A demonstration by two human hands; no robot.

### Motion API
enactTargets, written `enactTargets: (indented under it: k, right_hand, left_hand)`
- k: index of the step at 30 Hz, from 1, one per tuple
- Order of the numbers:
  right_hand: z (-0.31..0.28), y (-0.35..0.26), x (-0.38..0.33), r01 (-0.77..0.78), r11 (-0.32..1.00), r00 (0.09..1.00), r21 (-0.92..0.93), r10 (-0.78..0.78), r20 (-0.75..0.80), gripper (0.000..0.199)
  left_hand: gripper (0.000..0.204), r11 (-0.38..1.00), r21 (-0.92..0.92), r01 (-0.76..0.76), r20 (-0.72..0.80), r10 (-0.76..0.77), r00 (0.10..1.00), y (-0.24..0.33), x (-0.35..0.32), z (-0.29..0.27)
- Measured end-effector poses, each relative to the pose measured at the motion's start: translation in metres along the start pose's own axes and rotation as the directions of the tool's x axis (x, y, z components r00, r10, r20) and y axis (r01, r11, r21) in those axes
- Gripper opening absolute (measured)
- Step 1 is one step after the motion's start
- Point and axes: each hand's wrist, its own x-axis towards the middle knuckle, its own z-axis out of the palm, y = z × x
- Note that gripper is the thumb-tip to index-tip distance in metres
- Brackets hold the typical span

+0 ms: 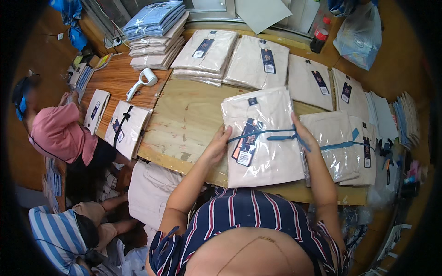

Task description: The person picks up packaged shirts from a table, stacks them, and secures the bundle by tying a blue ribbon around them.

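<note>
A bundle (271, 165) of folded cream cloth is held at opposite sides by the left hand (219, 145) and the right hand (305, 133), above the near part of the tabletop (177, 122). It is wrapped in glossy, creased clear plastic and crossed by a blue strip (280, 137); an orange-edged tag is partly covered by a navy tag (248, 146).

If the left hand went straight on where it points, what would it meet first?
Most likely the packet: the left hand grips its left edge, angled inward across it, though exact depth is unclear.
</note>
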Motion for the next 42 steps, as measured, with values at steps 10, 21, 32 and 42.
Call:
enactTargets:
  k: [10, 21, 32, 42]
  right_hand:
    - [0.007, -0.049, -0.09, 0.614, 0.748, 0.781, -0.252, -0.623, 0.05, 0.078]
    - [0.009, -0.046, -0.106, 0.814, 0.472, 0.535, -0.34, -0.837, 0.119, 0.119]
    - [0.111, -0.113, -0.127, 0.37, -0.53, 0.69, -0.763, -0.394, 0.608, 0.082]
    - [0.112, -0.123, -0.091, 0.343, -0.583, 0.597, -0.737, -0.47, 0.65, 0.071]
  left_hand:
    - [0.085, 0.698, 0.494, -0.519, 0.297, 0.425, 0.855, 0.067, -0.048, 0.056]
    - [0.133, 0.444, 0.584, -0.68, 0.432, 0.539, 0.723, 0.04, -0.042, 0.009]
    - [0.128, 0.423, 0.202, -0.883, 0.289, 0.836, 0.466, 0.062, -0.043, 0.052]
    - [0.108, 0.205, 0.898, -0.39, 0.293, 0.384, 0.876, -0.018, 0.015, -0.028]
